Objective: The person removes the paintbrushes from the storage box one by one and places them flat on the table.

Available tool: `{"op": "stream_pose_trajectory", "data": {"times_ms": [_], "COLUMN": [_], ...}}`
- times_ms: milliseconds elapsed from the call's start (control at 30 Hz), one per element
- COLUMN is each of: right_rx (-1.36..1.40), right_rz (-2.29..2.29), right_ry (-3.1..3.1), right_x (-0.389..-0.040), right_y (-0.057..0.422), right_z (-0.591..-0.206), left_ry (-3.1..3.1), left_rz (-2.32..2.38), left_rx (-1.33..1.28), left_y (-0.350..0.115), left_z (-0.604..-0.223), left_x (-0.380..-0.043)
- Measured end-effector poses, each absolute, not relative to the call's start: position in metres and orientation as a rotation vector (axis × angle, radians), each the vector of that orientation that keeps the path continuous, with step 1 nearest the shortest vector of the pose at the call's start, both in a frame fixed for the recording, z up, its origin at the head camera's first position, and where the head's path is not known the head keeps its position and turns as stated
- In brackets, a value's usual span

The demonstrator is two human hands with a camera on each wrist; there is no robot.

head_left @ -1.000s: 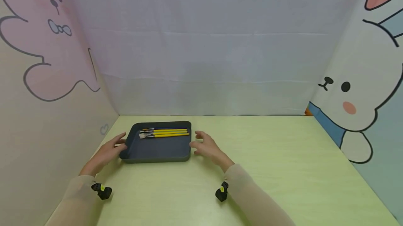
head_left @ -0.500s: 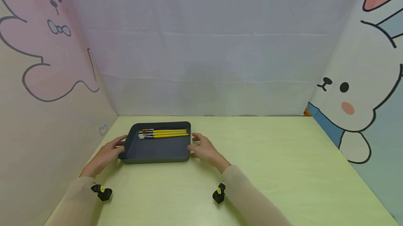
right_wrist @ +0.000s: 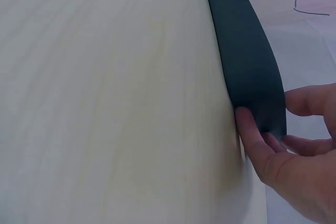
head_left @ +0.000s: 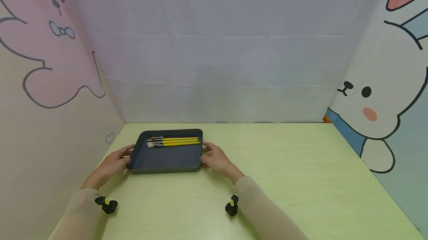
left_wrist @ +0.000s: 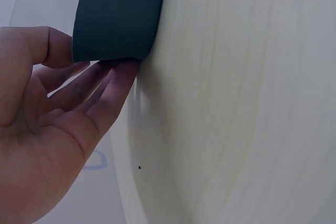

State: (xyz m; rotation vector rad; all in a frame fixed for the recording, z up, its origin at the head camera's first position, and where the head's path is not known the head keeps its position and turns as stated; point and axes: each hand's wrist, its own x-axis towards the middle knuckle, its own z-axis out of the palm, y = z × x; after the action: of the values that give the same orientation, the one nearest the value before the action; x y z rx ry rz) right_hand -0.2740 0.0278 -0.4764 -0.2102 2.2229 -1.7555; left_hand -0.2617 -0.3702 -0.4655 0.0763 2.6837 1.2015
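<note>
We see the dark tray [head_left: 170, 159] near the far left corner of the tabletop [head_left: 284, 173], paintbrushes [head_left: 180, 144] inside. Our left hand [head_left: 113, 162] and right hand [head_left: 216, 158], well apart, grip its 2 short ends, thumbs against the rim.

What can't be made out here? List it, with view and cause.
Paintbrushes: exact count; head view, small and overlapping.
Left hand: some fingertips; left wrist view, behind the tray.
Rabbit drawing: upper ear; head view, cut by the frame edge.
</note>
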Motion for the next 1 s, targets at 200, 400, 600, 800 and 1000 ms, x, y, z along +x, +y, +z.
{"op": "stream_pose_trajectory", "data": {"times_ms": [200, 400, 600, 800, 1000], "right_rx": [-0.219, -0.239, -0.261, -0.282, -0.291], "right_rz": [-1.751, -1.747, -1.729, -1.731, -1.725], "right_ry": [2.219, 2.222, 2.231, 2.230, 2.240], "right_x": [-0.273, -0.272, -0.270, -0.268, -0.267], "right_y": [0.029, 0.033, 0.042, 0.052, 0.062], "right_z": [-0.477, -0.477, -0.476, -0.474, -0.473], "left_ry": [2.667, 2.647, 2.646, 2.643, 2.645], "left_rz": [1.227, 1.264, 1.250, 1.264, 1.271], "left_rx": [0.099, 0.137, 0.169, 0.208, 0.225], "left_y": [-0.369, -0.367, -0.362, -0.356, -0.346], "left_z": [-0.464, -0.463, -0.463, -0.464, -0.465], "left_x": [-0.257, -0.251, -0.248, -0.247, -0.246]}}
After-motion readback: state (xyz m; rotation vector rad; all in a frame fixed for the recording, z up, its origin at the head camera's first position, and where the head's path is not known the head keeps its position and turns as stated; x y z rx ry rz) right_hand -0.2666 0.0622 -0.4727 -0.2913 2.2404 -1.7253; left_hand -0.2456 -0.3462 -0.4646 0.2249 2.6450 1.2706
